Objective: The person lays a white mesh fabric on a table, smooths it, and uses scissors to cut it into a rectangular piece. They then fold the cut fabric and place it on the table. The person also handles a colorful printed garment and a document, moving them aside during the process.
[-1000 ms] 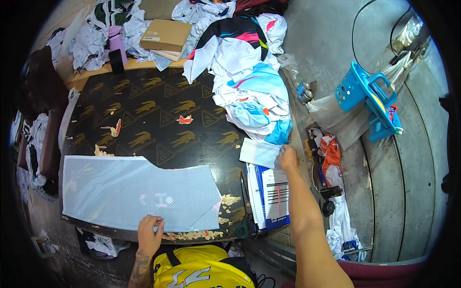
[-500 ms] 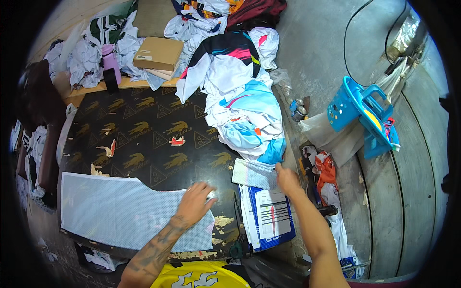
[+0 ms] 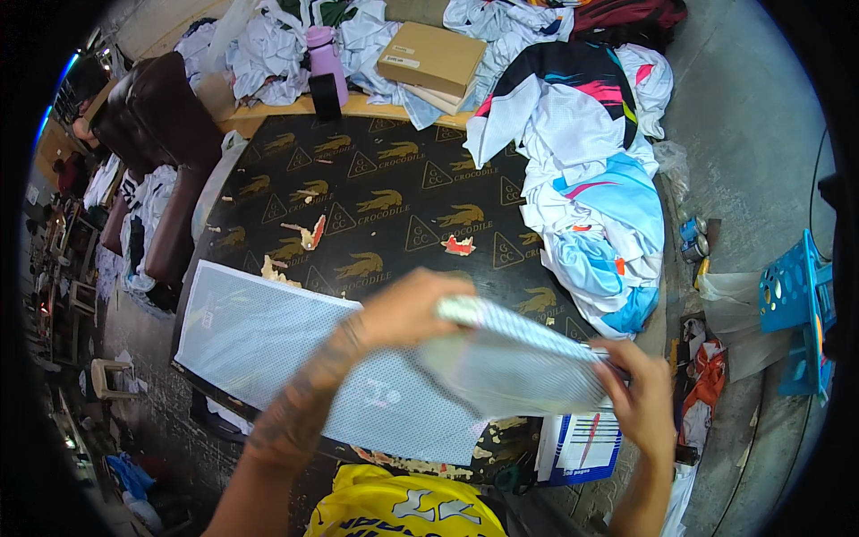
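The left hand [image 3: 419, 309] and the right hand [image 3: 637, 385] share 1 held fabric piece [image 3: 523, 353], pale and dotted, raised above the near right part of the worktop [image 3: 376, 237]. The right grip pinches its right end between thumb and fingers; the left grip appears closed on the opposite end, though blur hides the fingertips. With support at 2 ends, the piece spans the gap between the hands; whether its lower edge touches anything, I cannot tell.

A flat fabric piece [image 3: 286, 345] lies spread along the near edge, the worktop seemingly keeping it smooth. The paper pad [image 3: 586, 452] sits at the near right corner, partly covered from view by the held piece.

Among containers, the cardboard box [image 3: 431, 55] is shut, so its contents are hidden. The lilac bottle [image 3: 325, 54] looks capped; a black slab [image 3: 326, 97] stands upright before it, perhaps propped there. At far right, the blue basket [image 3: 792, 291] shows pierced walls, its contents unclear. Near the clothing pile [image 3: 595, 228] are 2 cans [image 3: 693, 239], contents unseen.
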